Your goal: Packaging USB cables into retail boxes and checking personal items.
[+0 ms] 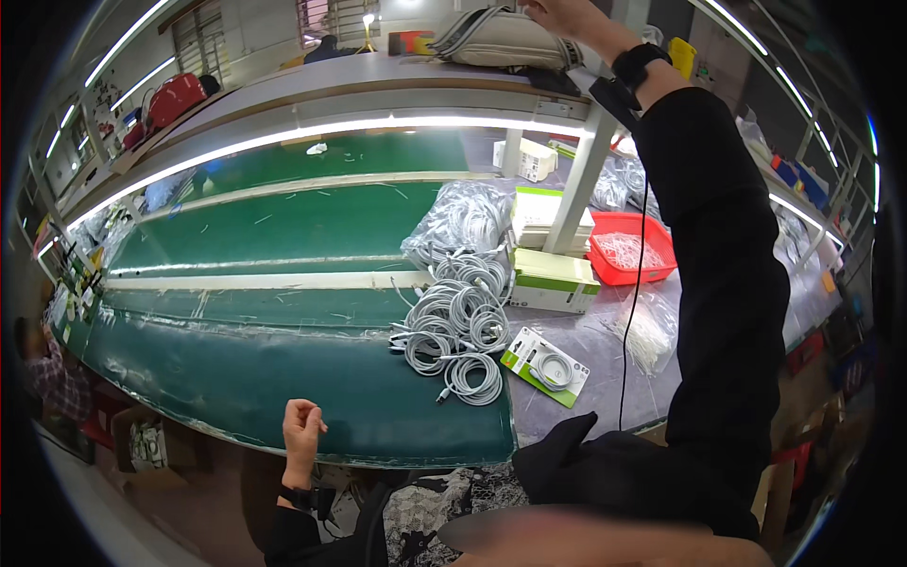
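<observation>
My left hand (pixel 301 430) hovers at the near edge of the green work surface (pixel 236 378), its fingers curled with nothing visible in them. Raised to the top edge of the view is my right hand (pixel 559 15), beside a grey-beige bag (pixel 505 40) on the upper shelf; its fingertips are partly cut off. Several coiled light grey cables (pixel 463 317) lie piled on the middle of the bench. To their right, a cable coil (pixel 555 369) sits on a white and green packaging card (pixel 570 395).
Behind the card stand a white and green box (pixel 553 295) of cards, a red basket (pixel 605 274) of thin white strips and a clear bag (pixel 652 331) of similar strips. A white post (pixel 584 180) rises to the shelf. A black cord (pixel 624 369) hangs near my right arm.
</observation>
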`<state>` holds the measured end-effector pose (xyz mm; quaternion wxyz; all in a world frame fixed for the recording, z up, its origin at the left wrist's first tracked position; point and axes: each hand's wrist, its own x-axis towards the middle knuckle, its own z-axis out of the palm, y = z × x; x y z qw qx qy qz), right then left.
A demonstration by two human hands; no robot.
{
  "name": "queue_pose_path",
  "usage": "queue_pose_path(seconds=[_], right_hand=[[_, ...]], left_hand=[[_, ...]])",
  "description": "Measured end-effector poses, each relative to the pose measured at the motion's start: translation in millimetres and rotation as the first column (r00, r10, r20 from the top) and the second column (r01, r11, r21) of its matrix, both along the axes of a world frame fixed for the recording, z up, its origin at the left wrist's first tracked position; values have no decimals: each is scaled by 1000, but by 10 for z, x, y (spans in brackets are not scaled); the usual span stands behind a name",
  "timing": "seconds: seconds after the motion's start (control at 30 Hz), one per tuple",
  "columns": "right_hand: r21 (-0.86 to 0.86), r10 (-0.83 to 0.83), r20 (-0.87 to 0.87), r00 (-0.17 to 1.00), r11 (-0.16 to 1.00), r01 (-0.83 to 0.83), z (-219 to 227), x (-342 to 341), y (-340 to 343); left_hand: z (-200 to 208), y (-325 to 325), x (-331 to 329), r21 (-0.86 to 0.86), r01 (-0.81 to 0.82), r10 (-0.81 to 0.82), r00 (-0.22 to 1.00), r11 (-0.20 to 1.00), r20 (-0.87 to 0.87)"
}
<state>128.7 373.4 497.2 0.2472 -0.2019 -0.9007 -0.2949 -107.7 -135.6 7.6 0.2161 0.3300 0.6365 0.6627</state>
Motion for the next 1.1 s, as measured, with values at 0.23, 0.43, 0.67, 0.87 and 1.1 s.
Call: queue_pose_path(seconds=[0.23,0.43,0.67,0.87,1.1], right_hand=[[139,93,-203,975,988,-66,-542,-665,-100],[238,-256,-211,943,923,303,-773,-863,440],[190,-318,-97,943,924,331,-665,-724,265],[425,266,-279,923,896,-130,-246,-333,-488],[295,655,-474,588,748,-595,-332,312,-1588]], left_hand=[[-447,16,213,-79,-28,19,993,996,-116],[-438,67,233,-97,-32,5,966,995,-260],[-464,121,195,-58,-78,66,980,995,-185],[-536,45,201,-46,-71,62,982,996,-179],[-472,89,220,-33,-31,24,983,999,-181]])
